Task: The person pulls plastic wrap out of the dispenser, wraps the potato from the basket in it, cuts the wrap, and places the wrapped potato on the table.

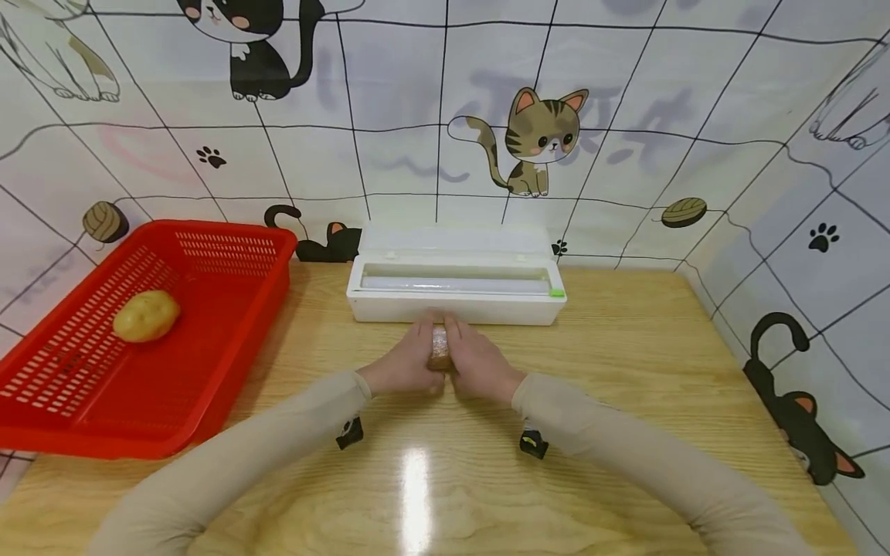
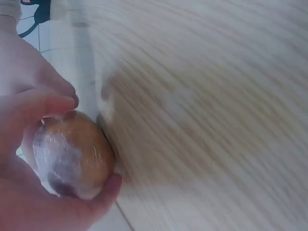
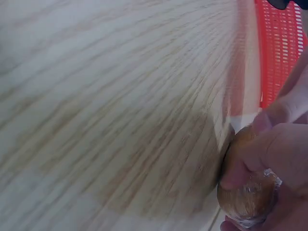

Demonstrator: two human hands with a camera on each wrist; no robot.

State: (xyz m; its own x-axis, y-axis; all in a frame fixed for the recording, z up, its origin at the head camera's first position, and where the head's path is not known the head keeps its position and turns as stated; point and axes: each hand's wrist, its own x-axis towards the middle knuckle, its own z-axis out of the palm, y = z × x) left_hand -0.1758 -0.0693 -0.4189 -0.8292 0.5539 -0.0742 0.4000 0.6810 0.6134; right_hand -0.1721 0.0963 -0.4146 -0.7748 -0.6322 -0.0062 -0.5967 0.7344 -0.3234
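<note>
Both hands grip a brown potato (image 1: 439,354) wrapped in clear cling film, just in front of the white cling film box. My left hand (image 1: 406,357) holds its left side, thumb and fingers curled round it in the left wrist view. From the other side my right hand (image 1: 481,361) grips it, with fingers pressed against the film. Wrinkled, shiny film covers the potato (image 2: 89,156) in the left wrist view. In the right wrist view the potato (image 3: 245,199) is partly hidden by fingers and stays close over the wooden table.
Behind the hands stands the white cling film box (image 1: 452,310), lid raised, with a film roll (image 1: 452,285) inside and a green tab (image 1: 558,293). A red basket (image 1: 202,340) at the left holds a yellow potato (image 1: 146,316). Cat-patterned sheeting (image 1: 396,162) lines the table's (image 1: 598,463) back and right.
</note>
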